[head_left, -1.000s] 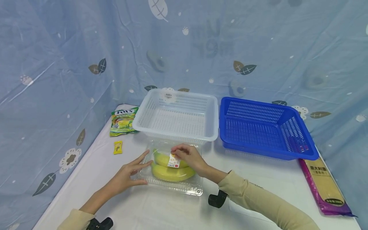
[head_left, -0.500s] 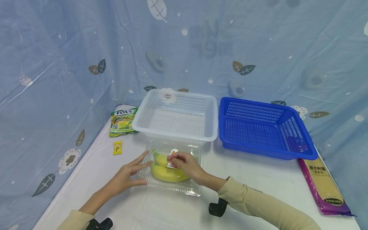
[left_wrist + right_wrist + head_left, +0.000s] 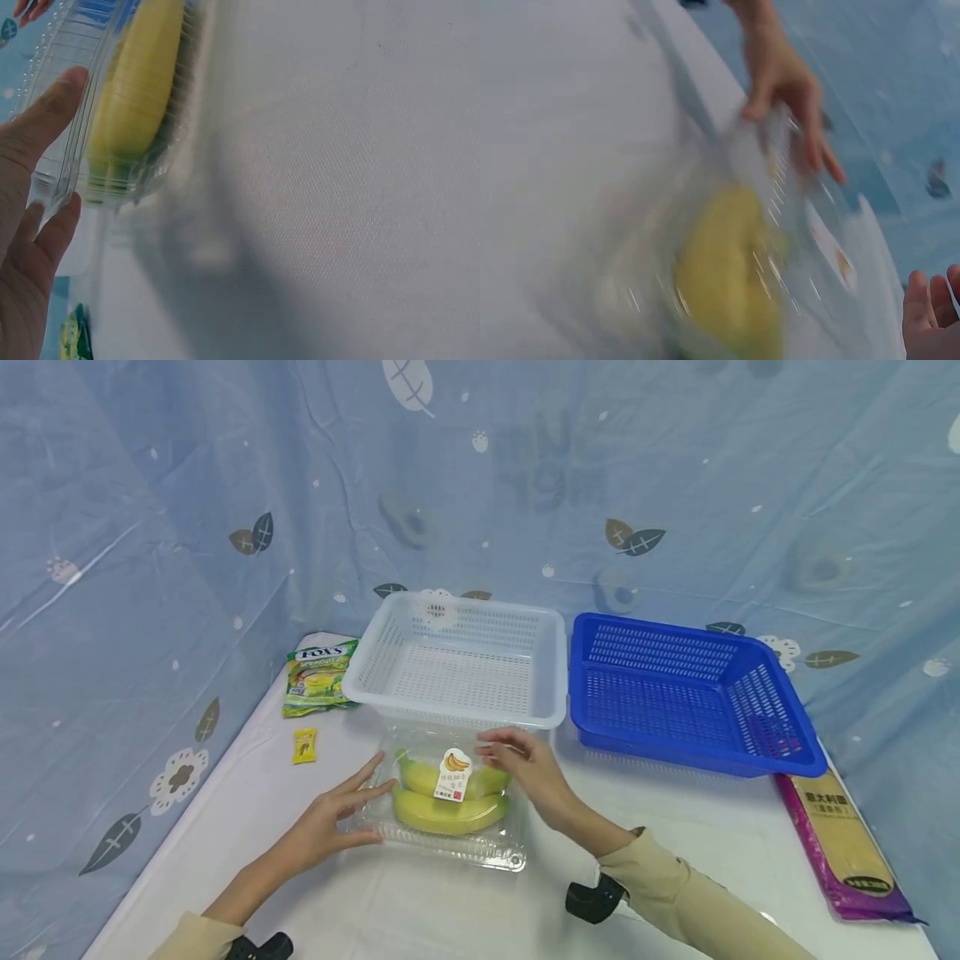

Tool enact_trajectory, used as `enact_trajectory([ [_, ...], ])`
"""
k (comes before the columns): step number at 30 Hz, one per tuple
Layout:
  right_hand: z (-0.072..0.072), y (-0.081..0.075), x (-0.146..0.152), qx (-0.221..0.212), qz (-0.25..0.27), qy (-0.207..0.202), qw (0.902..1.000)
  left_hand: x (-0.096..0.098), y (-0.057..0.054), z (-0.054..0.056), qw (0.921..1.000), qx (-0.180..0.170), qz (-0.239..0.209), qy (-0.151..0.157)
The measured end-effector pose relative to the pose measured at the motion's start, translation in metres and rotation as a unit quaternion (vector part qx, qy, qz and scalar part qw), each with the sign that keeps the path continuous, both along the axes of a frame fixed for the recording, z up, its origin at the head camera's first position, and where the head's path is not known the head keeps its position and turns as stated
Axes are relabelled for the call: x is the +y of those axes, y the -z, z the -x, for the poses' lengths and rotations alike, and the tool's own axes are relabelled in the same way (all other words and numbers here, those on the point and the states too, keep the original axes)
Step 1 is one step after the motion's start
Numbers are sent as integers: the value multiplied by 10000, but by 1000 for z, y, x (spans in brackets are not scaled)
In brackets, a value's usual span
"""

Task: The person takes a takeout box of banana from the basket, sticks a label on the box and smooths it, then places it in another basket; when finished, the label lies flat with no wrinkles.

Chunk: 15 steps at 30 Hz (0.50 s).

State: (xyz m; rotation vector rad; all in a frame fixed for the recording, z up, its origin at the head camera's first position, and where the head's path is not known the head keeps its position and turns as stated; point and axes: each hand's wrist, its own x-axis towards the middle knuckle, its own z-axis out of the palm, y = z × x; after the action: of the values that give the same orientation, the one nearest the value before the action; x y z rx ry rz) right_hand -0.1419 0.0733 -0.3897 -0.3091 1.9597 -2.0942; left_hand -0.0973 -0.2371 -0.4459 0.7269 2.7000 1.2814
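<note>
A clear lidded plastic container point(image 3: 480, 853) holding bananas point(image 3: 450, 815) lies in front of the white basket. Its lid bears a white label point(image 3: 453, 777) with a banana picture and printed characters. My left hand point(image 3: 330, 818) rests at the container's left side, fingers spread and fairly straight, thumb near the front corner. The left wrist view shows its fingertips against the clear wall point(image 3: 71, 142). My right hand point(image 3: 536, 777) hovers over the container's right part, fingers slightly bent, holding nothing. The right wrist view is blurred, with the fingertips of my right hand point(image 3: 937, 315) at its edge.
Behind the container stand a white basket point(image 3: 555, 714) and a blue basket point(image 3: 675, 752). A green FOX'S candy bag point(image 3: 318, 681) and a small yellow packet point(image 3: 304, 746) lie left. A purple-edged noodle pack point(image 3: 840, 835) lies right. Blue curtain point(image 3: 480, 510) surrounds the table.
My right hand moves off the label to the right, its fingers loosening, and the whole label now shows flat on the lid. The left hand and container stay put.
</note>
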Motion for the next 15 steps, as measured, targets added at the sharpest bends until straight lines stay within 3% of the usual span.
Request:
enact_trajectory([
  [3,12,-3,32,271,23,534,9982,0,2,-1,10000,-36,-8,-84],
  [8,23,2,91,814,-559,1292,9867,0,6,-7,9992,-342,-150,-173],
  [12,24,9,137,1455,-1010,1772,9681,4,10,-12,9991,-328,-180,-197],
  [15,23,13,168,1935,-1531,2075,9466,9,13,-14,9990,-198,-268,-310],
])
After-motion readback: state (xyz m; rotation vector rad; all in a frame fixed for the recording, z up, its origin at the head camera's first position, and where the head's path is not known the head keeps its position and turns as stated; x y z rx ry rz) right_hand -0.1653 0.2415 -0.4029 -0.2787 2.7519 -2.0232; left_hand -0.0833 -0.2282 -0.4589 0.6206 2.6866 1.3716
